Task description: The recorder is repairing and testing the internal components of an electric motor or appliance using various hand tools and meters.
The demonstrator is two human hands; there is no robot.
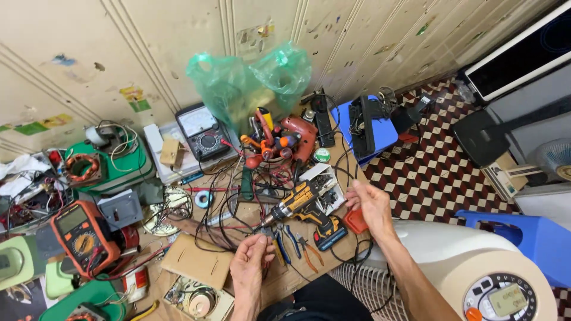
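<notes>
Right now my left hand [250,261] pinches a thin black wire [238,229] on the cluttered wooden bench, fingertips pressed together. My right hand [372,205] is half curled; whether it grips the cable I cannot tell. Between them lies a yellow-black cordless drill [303,208]. Behind, a crinkled green plastic bag [250,80] hides its contents.
</notes>
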